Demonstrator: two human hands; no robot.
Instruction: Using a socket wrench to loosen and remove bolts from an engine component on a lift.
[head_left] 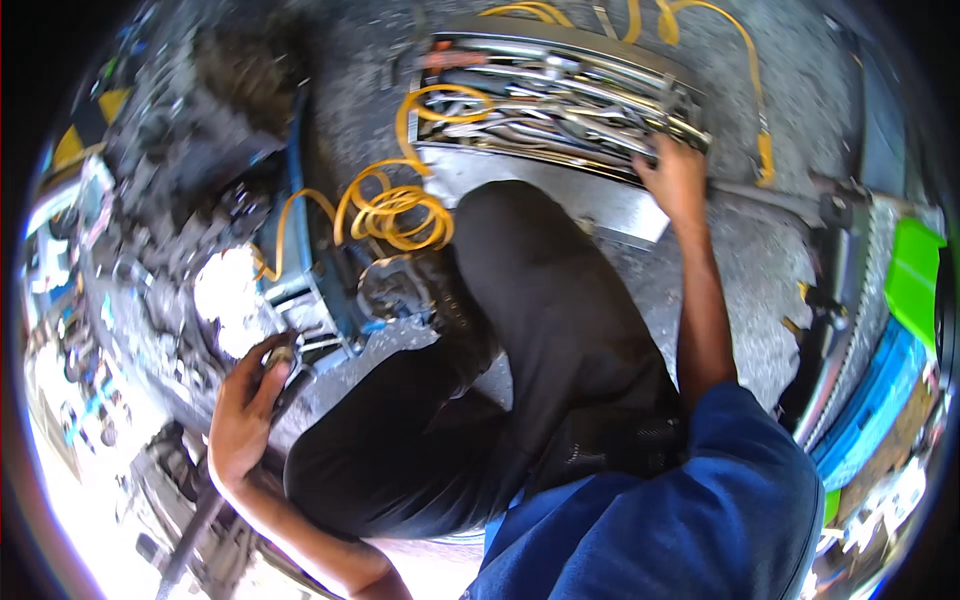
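Observation:
My right hand [677, 180] reaches to the right end of a long metal toolbox [555, 160] full of tools. Thumb and fingers are apart there, with the fingertips at the ends of several wrenches [590, 128]; blur hides the exact contact. Low on the left, my left hand [242, 410] is closed round a dark tool with a round brass-coloured end [281, 357]. Its kind is not clear, as the fingers cover part of it. An orange-handled tool [452, 60] lies at the toolbox's left end.
A coiled yellow air hose [400, 215] lies left of the toolbox, and more yellow hose [755, 80] runs behind it. Blue metal frame parts [290, 250] stand at the left. At the right are a grey metal beam [835, 320] and a green plastic piece [915, 275].

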